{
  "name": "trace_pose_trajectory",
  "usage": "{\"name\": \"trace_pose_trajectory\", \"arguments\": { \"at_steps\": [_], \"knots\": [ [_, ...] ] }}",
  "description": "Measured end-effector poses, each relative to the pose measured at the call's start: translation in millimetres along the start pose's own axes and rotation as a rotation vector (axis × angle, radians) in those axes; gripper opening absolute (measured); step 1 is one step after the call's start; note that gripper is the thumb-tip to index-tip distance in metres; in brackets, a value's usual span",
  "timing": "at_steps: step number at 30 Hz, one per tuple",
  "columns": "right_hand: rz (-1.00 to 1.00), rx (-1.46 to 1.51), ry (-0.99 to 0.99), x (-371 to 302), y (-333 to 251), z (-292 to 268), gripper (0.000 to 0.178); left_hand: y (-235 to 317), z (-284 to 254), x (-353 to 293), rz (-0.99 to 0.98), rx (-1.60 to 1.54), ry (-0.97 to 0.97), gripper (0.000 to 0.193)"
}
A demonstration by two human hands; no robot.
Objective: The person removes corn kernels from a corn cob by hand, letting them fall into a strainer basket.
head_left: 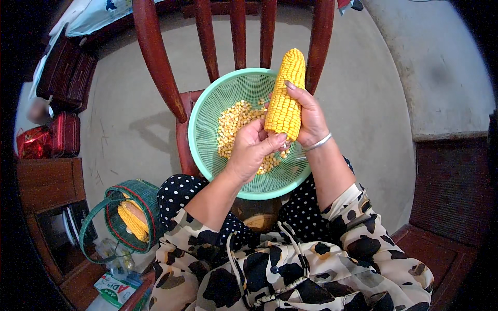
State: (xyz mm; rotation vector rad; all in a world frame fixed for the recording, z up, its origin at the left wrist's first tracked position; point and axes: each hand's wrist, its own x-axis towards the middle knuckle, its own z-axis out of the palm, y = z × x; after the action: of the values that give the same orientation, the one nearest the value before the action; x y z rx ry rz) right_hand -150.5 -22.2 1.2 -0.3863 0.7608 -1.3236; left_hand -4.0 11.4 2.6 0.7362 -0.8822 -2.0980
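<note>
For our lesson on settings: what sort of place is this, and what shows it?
Probably a room in a home: a wooden chair bears a green colander, with a wooden cabinet at left and light-blue cloth at upper left.

Wears a cream blouse (pixel 332 259) blotched in black and tan, with pale cords (pixel 231 254) down its front, black white-dotted trousers (pixel 179 194) beyond it, and a silver bangle (pixel 318 143) past its right sleeve (pixel 363 228).
</note>
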Motion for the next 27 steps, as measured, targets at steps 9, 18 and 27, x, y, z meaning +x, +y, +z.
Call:
{"name": "trace_pose_trajectory", "arguments": {
  "at_steps": [9,18,27],
  "knots": [
    [-0.024,-0.035,-0.031,0.2,-2.2,-0.9,0.038,-1.6,4.3,-1.9,0.043,-0.042,-0.012,0.04],
    [0.043,0.122,0.004,0.2,0.2,-4.3,0.039,7.3,1.0,-1.5,-0.021,-0.03,-0.037,0.046],
    [0.014,0.023,0.028,1.0,4.1,-5.6,0.038,13.5,-2.7,-2.5,-0.141,-0.098,-0.007,0.04]
  ]
}}
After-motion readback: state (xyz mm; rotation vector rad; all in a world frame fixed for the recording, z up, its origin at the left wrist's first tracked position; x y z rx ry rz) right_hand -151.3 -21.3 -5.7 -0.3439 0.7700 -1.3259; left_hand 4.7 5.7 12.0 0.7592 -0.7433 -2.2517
